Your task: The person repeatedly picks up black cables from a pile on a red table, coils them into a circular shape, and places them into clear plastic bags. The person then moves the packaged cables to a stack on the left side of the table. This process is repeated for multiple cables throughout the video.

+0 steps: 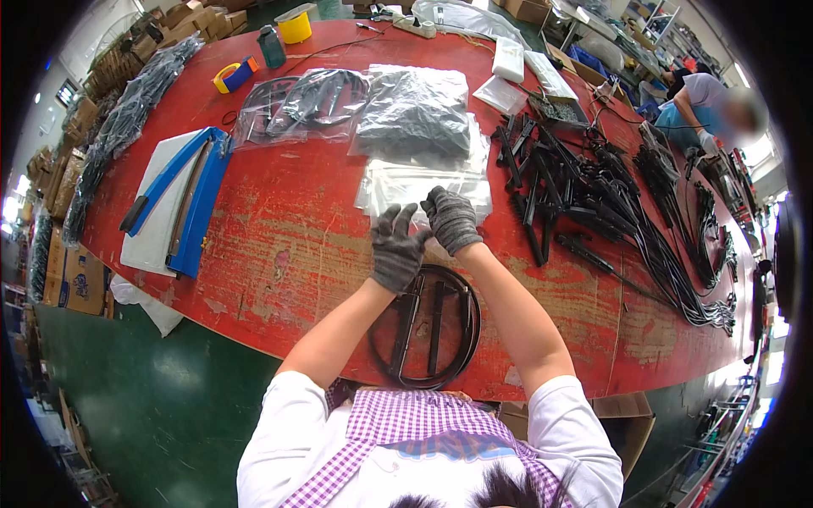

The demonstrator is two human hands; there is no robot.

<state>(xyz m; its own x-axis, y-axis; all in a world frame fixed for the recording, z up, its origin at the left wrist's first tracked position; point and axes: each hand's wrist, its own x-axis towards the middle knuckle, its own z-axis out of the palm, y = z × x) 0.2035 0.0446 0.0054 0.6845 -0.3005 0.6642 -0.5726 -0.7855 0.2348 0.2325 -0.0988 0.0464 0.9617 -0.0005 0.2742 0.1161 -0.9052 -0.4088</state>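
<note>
Grey-gloved left hand (396,248) and right hand (450,219) pinched the top clear bag (398,188) at mid-frame, cable coil (428,326) lying below; best to peel one bag only, slowly.

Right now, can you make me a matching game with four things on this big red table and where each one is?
Things:
1. blue bag sealer
2. coiled black cable set
3. stack of clear plastic bags
4. yellow tape roll

Places:
A. far left part of the table, beside a dark green bottle
B. at the fingertips of the left hand and right hand, both gloved
C. at the near edge, between the person's forearms
D. left side, lying on a white sheet

Pairs: 1-D, 2-C, 3-B, 4-A
</note>
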